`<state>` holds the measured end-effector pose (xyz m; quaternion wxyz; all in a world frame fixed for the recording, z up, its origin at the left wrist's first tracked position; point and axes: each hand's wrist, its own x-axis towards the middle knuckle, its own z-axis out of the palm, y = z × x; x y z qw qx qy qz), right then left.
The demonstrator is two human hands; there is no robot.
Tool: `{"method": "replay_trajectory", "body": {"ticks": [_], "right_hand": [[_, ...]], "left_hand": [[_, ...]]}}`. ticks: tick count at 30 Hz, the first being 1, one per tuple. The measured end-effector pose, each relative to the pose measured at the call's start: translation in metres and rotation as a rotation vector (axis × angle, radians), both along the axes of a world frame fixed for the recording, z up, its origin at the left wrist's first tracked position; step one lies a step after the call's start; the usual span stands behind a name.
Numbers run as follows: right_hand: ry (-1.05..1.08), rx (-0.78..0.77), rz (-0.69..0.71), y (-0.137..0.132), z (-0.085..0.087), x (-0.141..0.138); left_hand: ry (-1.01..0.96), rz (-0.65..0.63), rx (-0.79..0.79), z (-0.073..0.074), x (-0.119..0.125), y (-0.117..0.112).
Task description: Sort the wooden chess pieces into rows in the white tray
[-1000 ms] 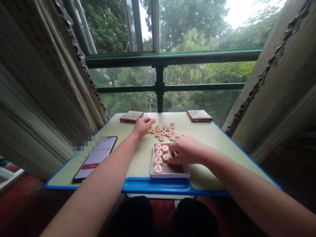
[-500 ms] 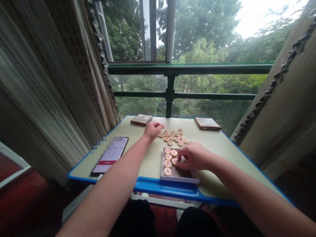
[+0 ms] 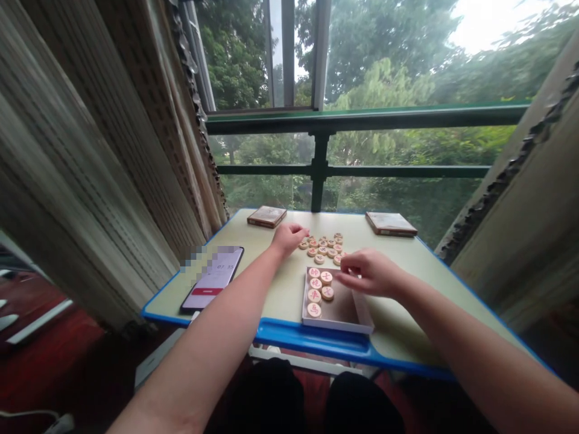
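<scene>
A shallow cardboard box point(image 3: 353, 313) lies near the table's front edge. Along its left side stand several round wooden Chinese chess pieces point(image 3: 314, 295) with red characters, in two columns. My right hand point(image 3: 373, 272) hovers over the box's upper right part, thumb and forefinger apart, with no piece visible between them. Behind the box, loose chess pieces point(image 3: 322, 251) form a loose cluster. At the left edge of that cluster is my left hand point(image 3: 288, 239), its fingers curled together; whatever they may hold is hidden.
Two flat closed boxes lie at the back, one on the left point(image 3: 266, 216) and one on the right point(image 3: 391, 223). A phone point(image 3: 212, 280) showing a timer rests at the left. The table point(image 3: 420, 301) has a blue rim, and a window railing point(image 3: 384, 120) stands beyond.
My right hand has let go of a red chess piece in the box's second column and moved up and away from it. The left hand stays beside the cluster. The view has shifted slightly.
</scene>
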<state>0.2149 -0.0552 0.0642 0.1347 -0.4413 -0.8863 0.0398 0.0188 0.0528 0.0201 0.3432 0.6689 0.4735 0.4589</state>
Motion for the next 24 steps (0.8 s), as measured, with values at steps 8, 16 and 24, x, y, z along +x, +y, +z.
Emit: {"method": "replay_trajectory", "body": {"ticks": [8,16,24], "right_hand": [[0.038,-0.049,-0.256,0.032,-0.021,0.024],[0.038,-0.037,-0.318,0.036,-0.022,0.02],[0.019,-0.057,-0.358,0.035,-0.022,0.018]], "left_hand": [[0.432,-0.117,0.196,-0.003,-0.004,0.0],[0.523,-0.215,0.122,-0.005,-0.006,-0.006],[0.495,-0.23,0.094,0.0,-0.005,-0.007]]}}
